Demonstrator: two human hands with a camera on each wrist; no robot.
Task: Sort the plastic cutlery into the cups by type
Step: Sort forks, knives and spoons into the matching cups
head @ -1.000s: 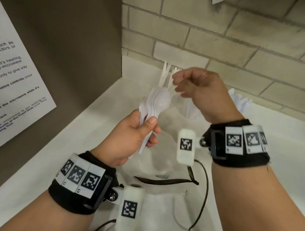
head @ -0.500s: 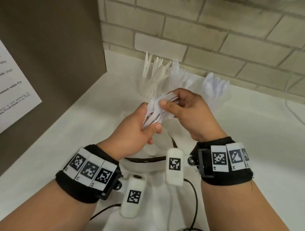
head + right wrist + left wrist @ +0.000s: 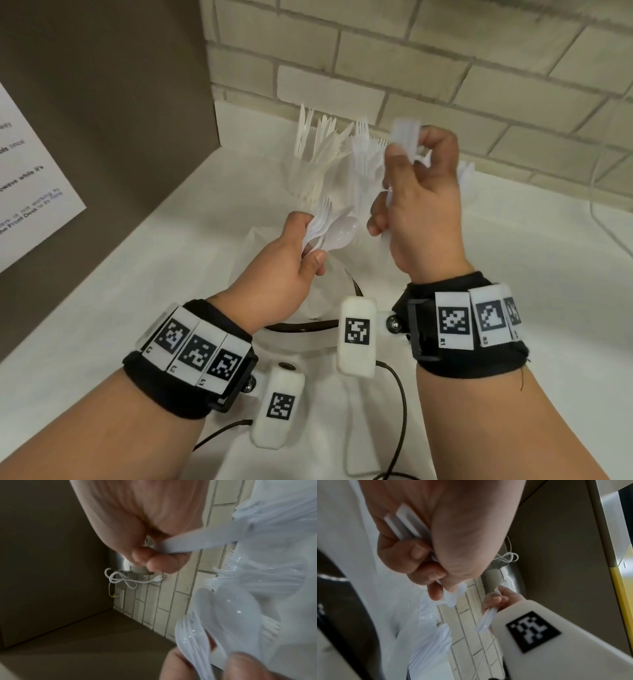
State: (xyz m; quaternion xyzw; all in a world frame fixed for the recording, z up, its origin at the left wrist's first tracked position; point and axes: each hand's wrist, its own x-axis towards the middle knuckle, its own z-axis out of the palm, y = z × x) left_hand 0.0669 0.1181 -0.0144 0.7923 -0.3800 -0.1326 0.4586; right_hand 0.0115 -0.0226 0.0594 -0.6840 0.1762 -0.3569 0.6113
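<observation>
My left hand [image 3: 310,246] grips a bundle of white plastic cutlery [image 3: 330,228], spoons and forks mixed, with the heads pointing up and away. In the left wrist view its handles [image 3: 404,522] lie across my palm. My right hand [image 3: 407,161] is raised to the right of it and pinches a few white pieces [image 3: 406,137] whose type I cannot tell. Behind both hands stand the cups: knives [image 3: 315,154] on the left, forks [image 3: 366,150] in the middle, and a spoon cup [image 3: 467,174] half hidden by my right hand.
A brown side panel [image 3: 102,102] with a paper notice [image 3: 30,178] closes the left. The brick wall [image 3: 445,68] runs behind the cups. A white cord [image 3: 606,226] lies on the white counter [image 3: 548,260] at the right.
My right hand has pulled a few pieces out of the left hand's bundle and lifted them up and to the right, in front of the cups. The left hand stays on its bundle.
</observation>
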